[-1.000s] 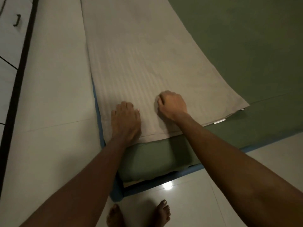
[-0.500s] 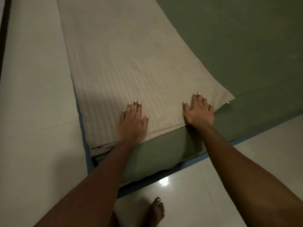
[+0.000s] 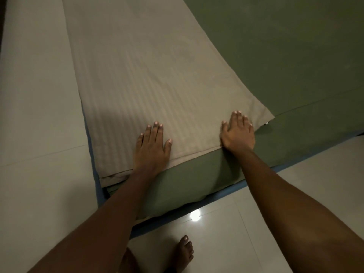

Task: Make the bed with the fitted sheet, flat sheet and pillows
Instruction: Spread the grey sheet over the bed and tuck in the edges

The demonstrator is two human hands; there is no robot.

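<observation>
Both palms are flat, fingers straight, no grip taken: the left hand (image 3: 151, 148) and right hand (image 3: 237, 135) press the near edge of the folded flat sheet (image 3: 157, 75), which lies on the green fitted sheet (image 3: 285, 56). Best to pin it evenly, then unfold rightwards. There's tiled floor (image 3: 39, 115) and a bare foot (image 3: 185, 251) below, and nothing seems to block.

Pale glossy floor tiles (image 3: 39, 115) fill the left side and the near right corner, crossed by thin grout lines (image 3: 41, 156). A round white glare of reflected light (image 3: 195, 215) sits on a near tile, close to a narrow blue band (image 3: 285, 166) that borders the tiles and runs off to the right. A bare foot (image 3: 185, 251) stands flat on the floor at the near edge, toes pointing far — a second foot to its left is mostly hidden. A dark strip (image 3: 2, 20) edges the far left corner.
</observation>
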